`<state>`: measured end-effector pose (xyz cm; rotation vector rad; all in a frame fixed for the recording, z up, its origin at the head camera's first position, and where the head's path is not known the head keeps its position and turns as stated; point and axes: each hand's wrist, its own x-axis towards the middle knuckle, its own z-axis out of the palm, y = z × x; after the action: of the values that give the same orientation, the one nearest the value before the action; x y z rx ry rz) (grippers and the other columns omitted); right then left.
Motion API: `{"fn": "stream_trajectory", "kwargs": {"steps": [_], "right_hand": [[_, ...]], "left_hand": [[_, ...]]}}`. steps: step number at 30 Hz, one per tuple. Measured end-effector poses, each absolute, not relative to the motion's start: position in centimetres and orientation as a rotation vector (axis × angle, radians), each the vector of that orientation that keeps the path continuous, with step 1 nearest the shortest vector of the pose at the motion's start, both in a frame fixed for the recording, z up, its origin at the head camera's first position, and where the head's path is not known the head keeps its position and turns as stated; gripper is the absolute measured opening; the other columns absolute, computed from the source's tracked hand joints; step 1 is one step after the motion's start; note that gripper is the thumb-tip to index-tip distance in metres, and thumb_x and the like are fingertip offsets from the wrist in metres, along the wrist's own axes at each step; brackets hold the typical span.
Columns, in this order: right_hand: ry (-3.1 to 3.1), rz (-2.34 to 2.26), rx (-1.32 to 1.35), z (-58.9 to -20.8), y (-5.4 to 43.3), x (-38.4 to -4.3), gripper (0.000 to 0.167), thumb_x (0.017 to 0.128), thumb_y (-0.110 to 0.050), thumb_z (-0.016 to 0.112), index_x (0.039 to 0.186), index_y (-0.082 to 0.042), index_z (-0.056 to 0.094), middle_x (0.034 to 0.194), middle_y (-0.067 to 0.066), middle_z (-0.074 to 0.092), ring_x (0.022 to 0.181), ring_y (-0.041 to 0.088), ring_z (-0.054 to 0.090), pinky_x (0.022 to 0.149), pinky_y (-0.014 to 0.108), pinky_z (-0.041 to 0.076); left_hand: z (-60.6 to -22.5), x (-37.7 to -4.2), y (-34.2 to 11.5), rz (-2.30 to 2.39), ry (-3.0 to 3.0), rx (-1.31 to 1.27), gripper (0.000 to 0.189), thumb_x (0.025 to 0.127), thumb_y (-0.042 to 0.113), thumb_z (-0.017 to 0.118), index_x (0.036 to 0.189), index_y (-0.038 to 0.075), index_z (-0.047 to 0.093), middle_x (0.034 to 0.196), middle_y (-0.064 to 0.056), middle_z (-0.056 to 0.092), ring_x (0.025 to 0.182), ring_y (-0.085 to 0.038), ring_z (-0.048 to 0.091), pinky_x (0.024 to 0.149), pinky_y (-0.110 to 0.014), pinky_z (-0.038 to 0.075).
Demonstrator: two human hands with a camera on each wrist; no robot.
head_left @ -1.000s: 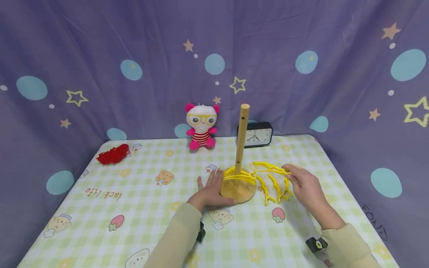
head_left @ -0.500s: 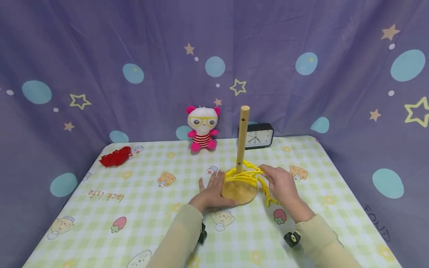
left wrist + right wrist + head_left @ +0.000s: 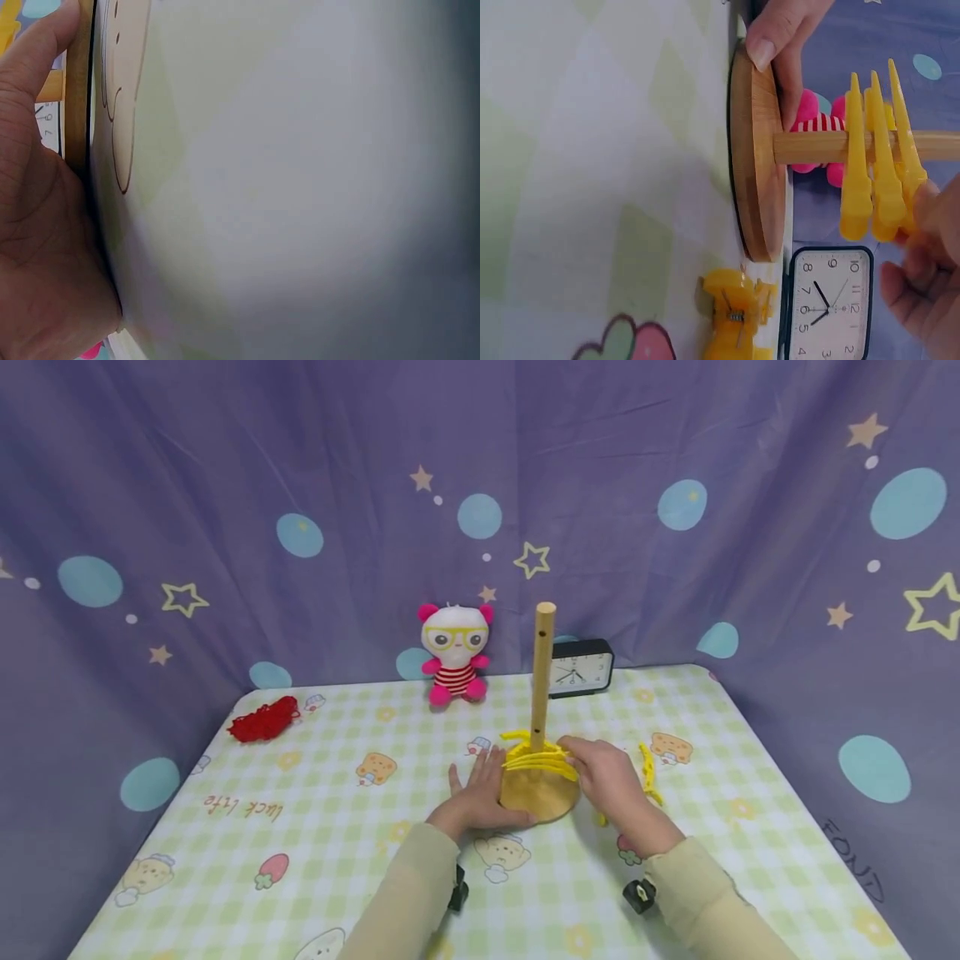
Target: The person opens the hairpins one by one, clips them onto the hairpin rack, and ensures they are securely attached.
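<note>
A wooden stand, with an upright post (image 3: 542, 677) on a round base (image 3: 538, 797), stands at the middle of the table. My left hand (image 3: 476, 797) holds the left side of the base, thumb along its front edge. Several yellow curved banana hair clips (image 3: 540, 764) sit around the foot of the post. At their right ends, my right hand (image 3: 607, 777) pinches one clip (image 3: 906, 150), whose long tip crosses the post in the right wrist view. Another yellow clip (image 3: 649, 774) lies on the table beyond my right hand; more are partly hidden by the hand.
A plush panda (image 3: 455, 656) and a black-framed clock (image 3: 581, 668) stand at the back edge. Some tangled red yarn or netting (image 3: 265, 720) lies at the back left. A checked cloth (image 3: 322, 860) covers the table, with a purple curtain (image 3: 360, 577) behind.
My right hand has moved left with the yellow clip, from above the loose clips to the post, where the clip now lies with the others. My left hand has stayed on the base.
</note>
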<state>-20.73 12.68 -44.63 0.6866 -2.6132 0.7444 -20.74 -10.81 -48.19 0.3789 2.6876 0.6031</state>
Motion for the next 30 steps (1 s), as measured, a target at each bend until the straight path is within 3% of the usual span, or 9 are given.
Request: {"fn": "stream_trajectory", "kwargs": {"steps": [3,4,7,9,11,13,19,24,30], "right_hand": [[-2.687,0.797,0.664,-44.6,13.1,-20.6,0.032,0.095,-0.011,0.063,0.127,-0.010,0.064,0.126,0.008,0.066,0.110,0.027,0.064,0.092,0.046,0.051],[-2.708,0.820,0.657,-44.5,13.2,-20.5,0.035,0.096,-0.012,0.063,0.131,-0.010,0.062,0.129,0.008,0.064,0.108,0.027,0.064,0.091,0.045,0.051],[-2.753,0.899,0.622,-44.4,13.8,-20.2,0.044,0.096,-0.020,0.064,0.139,-0.014,0.055,0.124,0.006,0.064,0.086,0.019,0.063,0.074,0.036,0.054],[-2.771,0.936,0.591,-44.4,14.2,-19.9,0.048,0.096,-0.024,0.063,0.142,-0.015,0.051,0.112,0.004,0.065,0.071,0.014,0.055,0.061,0.031,0.049],[-2.776,0.967,0.558,-44.4,14.8,-19.7,0.048,0.097,-0.024,0.063,0.142,-0.016,0.051,0.102,0.002,0.063,0.065,0.012,0.049,0.055,0.029,0.043],[-2.775,0.967,0.534,-44.4,15.5,-19.5,0.045,0.097,-0.024,0.061,0.140,-0.015,0.052,0.101,0.002,0.063,0.065,0.011,0.049,0.055,0.028,0.042],[-2.753,0.895,0.471,-44.8,18.0,-19.3,0.038,0.097,-0.019,0.062,0.133,-0.009,0.059,0.133,0.012,0.058,0.080,0.018,0.058,0.062,0.034,0.048],[-2.724,0.845,0.348,-45.3,20.2,-19.1,0.037,0.095,-0.016,0.062,0.131,-0.004,0.058,0.137,0.017,0.053,0.095,0.030,0.060,0.070,0.045,0.050],[-2.763,0.848,0.265,-45.6,22.4,-18.9,0.045,0.092,-0.013,0.065,0.134,0.000,0.054,0.135,0.019,0.053,0.094,0.033,0.061,0.073,0.050,0.048]], "left_hand": [[-48.1,-20.6,-10.8,0.583,2.694,0.376,0.122,0.074,0.073,0.064,0.158,0.011,0.001,0.164,-0.005,-0.006,0.149,-0.024,-0.010,0.108,-0.062,-0.017],[-48.1,-20.6,-10.8,0.578,2.697,0.375,0.122,0.074,0.073,0.064,0.158,0.011,0.001,0.164,-0.005,-0.006,0.149,-0.024,-0.010,0.108,-0.062,-0.017],[-48.2,-20.6,-10.9,0.581,2.704,0.374,0.122,0.074,0.074,0.064,0.158,0.011,0.002,0.164,-0.005,-0.005,0.149,-0.024,-0.009,0.109,-0.063,-0.016],[-48.2,-20.6,-10.9,0.576,2.701,0.374,0.121,0.074,0.074,0.063,0.158,0.011,0.001,0.164,-0.005,-0.006,0.149,-0.024,-0.010,0.109,-0.063,-0.016],[-48.4,-20.7,-10.8,0.570,2.694,0.373,0.121,0.075,0.073,0.063,0.158,0.012,0.000,0.164,-0.005,-0.007,0.149,-0.023,-0.011,0.109,-0.062,-0.016],[-48.4,-20.7,-10.8,0.571,2.686,0.370,0.120,0.075,0.073,0.063,0.158,0.012,0.000,0.164,-0.005,-0.008,0.149,-0.023,-0.011,0.108,-0.062,-0.018],[-48.7,-20.9,-10.8,0.573,2.688,0.372,0.122,0.074,0.074,0.063,0.158,0.014,-0.002,0.164,-0.003,-0.009,0.148,-0.021,-0.013,0.108,-0.060,-0.020],[-49.3,-21.2,-10.9,0.568,2.690,0.366,0.124,0.072,0.077,0.063,0.158,0.017,-0.004,0.163,0.001,-0.013,0.147,-0.018,-0.016,0.107,-0.059,-0.023],[-49.2,-21.2,-10.8,0.613,2.694,0.382,0.123,0.073,0.075,0.064,0.158,0.012,0.000,0.164,-0.004,-0.008,0.149,-0.023,-0.012,0.106,-0.061,-0.022]]}}
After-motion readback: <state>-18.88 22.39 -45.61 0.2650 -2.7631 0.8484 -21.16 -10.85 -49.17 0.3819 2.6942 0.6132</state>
